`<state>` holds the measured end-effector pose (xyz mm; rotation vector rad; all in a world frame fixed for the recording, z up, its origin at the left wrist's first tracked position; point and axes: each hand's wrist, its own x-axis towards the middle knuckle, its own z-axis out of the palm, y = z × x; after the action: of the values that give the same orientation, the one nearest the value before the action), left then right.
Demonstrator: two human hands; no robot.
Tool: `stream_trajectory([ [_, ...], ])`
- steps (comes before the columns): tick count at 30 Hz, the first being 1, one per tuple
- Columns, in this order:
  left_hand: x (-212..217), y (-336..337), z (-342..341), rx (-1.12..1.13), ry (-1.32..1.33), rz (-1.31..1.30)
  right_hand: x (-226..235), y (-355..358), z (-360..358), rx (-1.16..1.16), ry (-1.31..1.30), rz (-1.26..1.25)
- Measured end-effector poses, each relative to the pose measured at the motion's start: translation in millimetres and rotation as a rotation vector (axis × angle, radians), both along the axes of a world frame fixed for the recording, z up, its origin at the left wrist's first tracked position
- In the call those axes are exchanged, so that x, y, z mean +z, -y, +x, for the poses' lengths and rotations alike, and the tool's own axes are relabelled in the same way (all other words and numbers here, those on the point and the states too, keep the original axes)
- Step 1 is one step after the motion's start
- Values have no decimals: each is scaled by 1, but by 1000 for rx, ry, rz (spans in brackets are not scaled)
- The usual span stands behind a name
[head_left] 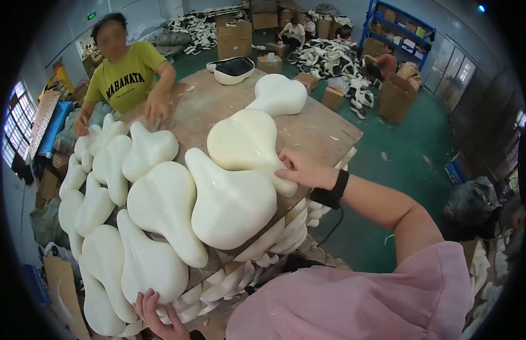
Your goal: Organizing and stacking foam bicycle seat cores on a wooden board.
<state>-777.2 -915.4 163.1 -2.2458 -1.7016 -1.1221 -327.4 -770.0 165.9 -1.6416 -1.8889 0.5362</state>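
Cartons (234,42) stand beyond white saddles (234,204).

Right hand (301,169) farther off, left hand (161,324) near.
The right forearm (376,198) reaches leftward from a bent elbow (417,214), its thumb and forefinger close, perhaps touching, its other fingers curled; the left hand's fingers (144,303) bend loosely, thumb (175,318) held apart.

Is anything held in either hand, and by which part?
The right hand touches the narrow end of a cream pad; the left hand the wide end of a white pad. Whether either grips cannot be told.
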Motion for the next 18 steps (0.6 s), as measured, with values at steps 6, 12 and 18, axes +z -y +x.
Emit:
stream_trajectory([
  [6, -3, 8, 20, 146, 45, -56, 40, -97, 69, 118, 301, 484],
  [12, -18, 8, 19, 247, 97, -96, 12, -229, 82, 415, 914, 298],
  [18, -18, 7, 31, 332, 110, -107, 47, -255, 102, 185, 817, 172],
])
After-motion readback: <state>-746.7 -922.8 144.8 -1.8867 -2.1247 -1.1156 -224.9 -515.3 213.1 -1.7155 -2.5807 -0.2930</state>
